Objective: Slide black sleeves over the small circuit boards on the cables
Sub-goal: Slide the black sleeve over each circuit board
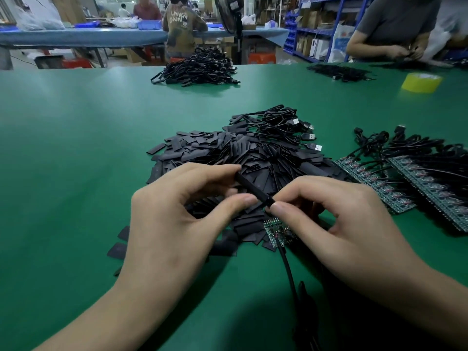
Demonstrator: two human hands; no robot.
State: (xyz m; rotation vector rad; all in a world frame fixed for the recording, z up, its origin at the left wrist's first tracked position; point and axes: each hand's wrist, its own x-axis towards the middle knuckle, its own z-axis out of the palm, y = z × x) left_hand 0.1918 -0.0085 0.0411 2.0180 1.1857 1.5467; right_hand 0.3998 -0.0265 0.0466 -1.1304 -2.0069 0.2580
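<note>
Black sleeve (253, 188) raised just above a heap of loose sleeves (253, 153) near the middle of the green tabletop (76, 153), tilted from upper left down to lower right. Upper end pinched between forefinger and thumb of the left hand (177, 214), remaining fingers loosely curled below. Lower end pinched by thumb and forefinger of the right hand (342, 219), other fingers curled in toward the palm. Small green circuit board (273, 229) just under the right thumb, not yet inside the sleeve, with its black cable (287, 267) running down toward the near edge — impossible to tell whether gripped by the hidden fingers or resting on the heap.

Behind the heap, a tangle of USB cables (291, 125); to the right, rows of bare boards (367, 178) with leads attached, laid side by side. Farther back on the same matte green surface: a bundle of black cables (197, 68), a flatter black pile (342, 72), a roll of yellow tape (421, 82). At the far right edge, a person in a grey shirt (395, 24), handling something black. Beyond — a workshop with a long blue-covered table (76, 38), a standing person in a patterned jacket (182, 26) with back turned, a pedestal fan (229, 13), blue shelving (316, 26) stacked with boxes.
</note>
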